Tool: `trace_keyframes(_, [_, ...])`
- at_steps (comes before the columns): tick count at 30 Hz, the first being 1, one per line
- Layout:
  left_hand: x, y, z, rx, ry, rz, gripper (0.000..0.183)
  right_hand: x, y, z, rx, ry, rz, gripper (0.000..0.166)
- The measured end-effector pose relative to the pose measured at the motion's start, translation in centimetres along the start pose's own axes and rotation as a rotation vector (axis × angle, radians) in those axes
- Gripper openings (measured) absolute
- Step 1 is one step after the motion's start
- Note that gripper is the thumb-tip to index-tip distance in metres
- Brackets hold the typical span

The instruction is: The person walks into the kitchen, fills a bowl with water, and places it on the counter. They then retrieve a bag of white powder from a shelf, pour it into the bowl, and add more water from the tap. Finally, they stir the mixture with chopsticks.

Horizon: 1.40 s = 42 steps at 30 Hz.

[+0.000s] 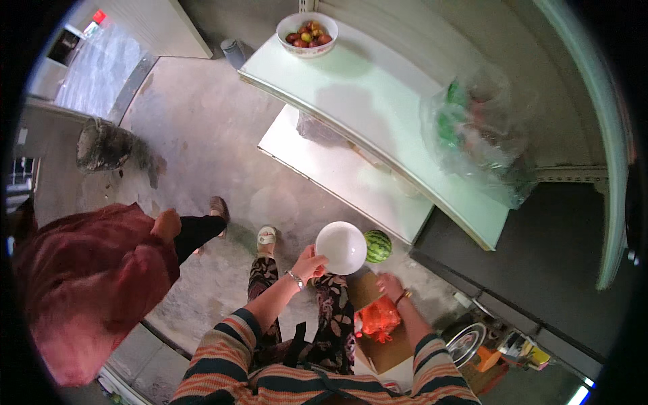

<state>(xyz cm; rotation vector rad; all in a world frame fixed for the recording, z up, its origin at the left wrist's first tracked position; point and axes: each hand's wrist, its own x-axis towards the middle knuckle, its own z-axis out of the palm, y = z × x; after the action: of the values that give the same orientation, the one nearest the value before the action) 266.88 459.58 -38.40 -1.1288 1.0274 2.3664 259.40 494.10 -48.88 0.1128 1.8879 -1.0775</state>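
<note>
A white bowl (pixel 341 248) is held by its rim in my left hand (pixel 309 266), its hollow inside facing up at me. My right hand (pixel 390 286) is over the far edge of an open cardboard box (pixel 382 347), with the fingers curled. Whether it grips anything is unclear. Inside the box lies a bright red-orange bag (pixel 379 316), just below my right hand in the picture. A striped green watermelon (pixel 377 246) rests on the floor beyond the box, partly behind the bowl.
On the white shelf (pixel 349 86) stand a bowl of reddish fruit (pixel 308 36) and clear plastic bags (pixel 476 126). A person in a dark red top (pixel 96 288) stands at left. A dirty bucket (pixel 104 146) sits near the doorway. Several items, including a metal basin (pixel 466 344), lie at lower right.
</note>
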Motion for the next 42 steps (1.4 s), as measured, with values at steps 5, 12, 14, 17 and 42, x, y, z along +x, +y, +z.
trace_keyframes(5, [6.9,0.5,-3.2,0.044,-0.041,-0.011,0.041,12.5,-5.7,-4.6,-0.214,0.357,-0.088,0.039])
trace_keyframes(12, [15.4,-0.7,-7.7,-0.055,0.022,0.004,0.043,26.5,-11.7,-10.1,-0.179,0.569,-0.242,0.036])
trace_keyframes(14, [17.6,-1.5,-7.9,-0.061,0.022,0.019,0.045,30.2,-10.8,-13.0,-0.305,0.77,-0.4,0.032])
trace_keyframes(17, [20.2,-1.0,-8.0,-0.089,0.006,0.046,0.047,35.4,-8.7,-16.5,-0.661,1.11,-0.617,0.034])
trace_keyframes(42, [34.0,6.2,1.6,0.148,-0.229,0.171,0.038,35.3,-11.1,-17.5,-0.205,1.197,-0.57,0.02])
